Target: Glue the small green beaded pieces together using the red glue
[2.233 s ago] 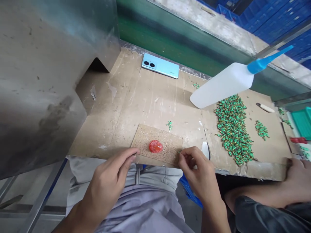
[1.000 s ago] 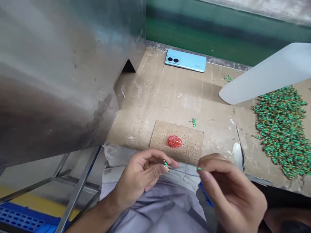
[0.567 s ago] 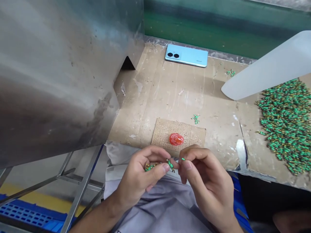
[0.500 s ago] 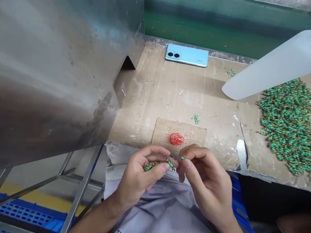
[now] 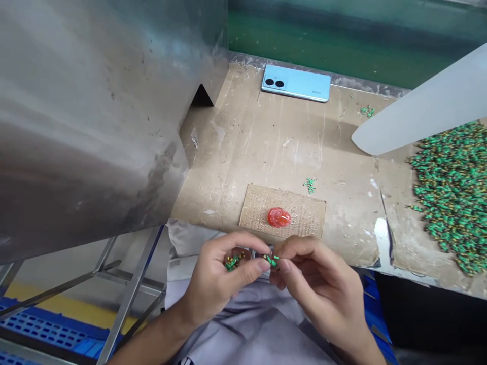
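My left hand (image 5: 215,279) is closed, thumb and forefinger pinching a small green figure-like piece (image 5: 271,260) with dark and gold bits. More small green-and-gold pieces (image 5: 233,262) sit in the curl of that hand. My right hand (image 5: 323,284) meets it from the right; its thumb and forefinger are pressed together at the held piece, on a tiny green part mostly hidden by the fingertips. Just beyond both hands, a glossy red blob (image 5: 279,217) rests on a rough cardboard piece (image 5: 255,207) by the table's near edge.
A large pile of green-and-gold pieces (image 5: 452,197) covers the right side, under a translucent white tube-like object (image 5: 426,101). Small green clusters lie on the tabletop (image 5: 228,162). At the back is a light-blue phone (image 5: 300,83). A big metal housing (image 5: 95,111) blocks the left.
My right hand has moved left, bringing its pinched tiny green part against the piece in my left fingertips. The view has shifted slightly.
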`<action>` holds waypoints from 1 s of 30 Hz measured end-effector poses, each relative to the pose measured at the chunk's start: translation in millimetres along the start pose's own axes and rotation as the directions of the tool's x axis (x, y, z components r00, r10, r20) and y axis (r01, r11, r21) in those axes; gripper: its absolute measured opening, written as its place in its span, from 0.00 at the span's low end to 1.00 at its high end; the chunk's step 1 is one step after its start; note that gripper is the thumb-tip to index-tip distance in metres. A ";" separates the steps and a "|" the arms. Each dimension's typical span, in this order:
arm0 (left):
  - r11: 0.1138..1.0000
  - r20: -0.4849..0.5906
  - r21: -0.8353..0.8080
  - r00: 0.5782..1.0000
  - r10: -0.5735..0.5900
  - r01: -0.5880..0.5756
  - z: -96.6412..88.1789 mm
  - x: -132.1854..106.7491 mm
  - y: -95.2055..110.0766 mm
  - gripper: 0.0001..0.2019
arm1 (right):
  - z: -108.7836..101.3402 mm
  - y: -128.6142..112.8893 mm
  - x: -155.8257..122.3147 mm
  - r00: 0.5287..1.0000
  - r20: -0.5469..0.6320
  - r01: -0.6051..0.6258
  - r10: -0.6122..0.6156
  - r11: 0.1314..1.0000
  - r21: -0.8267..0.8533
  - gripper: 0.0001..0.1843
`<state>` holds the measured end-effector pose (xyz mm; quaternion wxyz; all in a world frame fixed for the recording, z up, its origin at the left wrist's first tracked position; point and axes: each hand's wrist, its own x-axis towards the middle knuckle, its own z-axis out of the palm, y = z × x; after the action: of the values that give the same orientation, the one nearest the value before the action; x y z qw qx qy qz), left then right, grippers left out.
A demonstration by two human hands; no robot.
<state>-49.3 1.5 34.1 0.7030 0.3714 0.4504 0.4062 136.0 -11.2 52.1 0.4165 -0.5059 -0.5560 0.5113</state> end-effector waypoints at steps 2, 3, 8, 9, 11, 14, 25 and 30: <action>0.995 0.005 0.066 0.997 0.077 -0.077 -0.9 -0.9 3.4 0.06 | -4.4 -4.1 1.0 0.998 0.055 -0.035 0.034 0.999 0.015 0.06; 0.989 0.016 0.098 0.994 0.111 -0.112 -1.8 -1.1 4.9 0.08 | -6.6 -6.1 1.8 0.996 0.072 -0.054 0.052 0.998 0.026 0.07; 0.953 0.116 0.193 0.970 0.215 -0.234 -7.2 0.2 8.5 0.11 | -14.0 -11.3 4.2 0.982 0.147 -0.119 0.116 0.993 0.008 0.07; 0.947 0.129 0.204 0.966 0.224 -0.247 -7.9 0.8 8.7 0.11 | -15.0 -11.3 4.2 0.980 0.162 -0.122 0.120 0.993 0.001 0.07; 0.939 0.145 0.223 0.962 0.233 -0.261 -8.6 1.6 9.1 0.10 | -16.7 -11.0 3.8 0.976 0.182 -0.120 0.120 0.993 -0.010 0.06; 0.934 0.149 0.239 0.960 0.236 -0.267 -8.5 1.6 9.7 0.08 | -19.0 -10.1 3.3 0.972 0.198 -0.125 0.128 0.992 -0.031 0.06; 0.908 0.164 0.288 0.949 0.268 -0.306 -9.0 3.1 7.1 0.03 | -24.2 -13.8 8.8 0.950 0.261 -0.158 0.174 0.984 -0.079 0.08; 0.888 0.183 0.279 0.928 0.326 -0.366 -10.0 4.4 5.5 0.05 | -26.5 -16.1 9.4 0.939 0.290 -0.169 0.186 0.982 -0.082 0.09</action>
<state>-58.9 9.2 34.4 0.5806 0.5765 0.3875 0.4247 158.5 2.6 71.0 0.2664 -0.4831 -0.5781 0.6012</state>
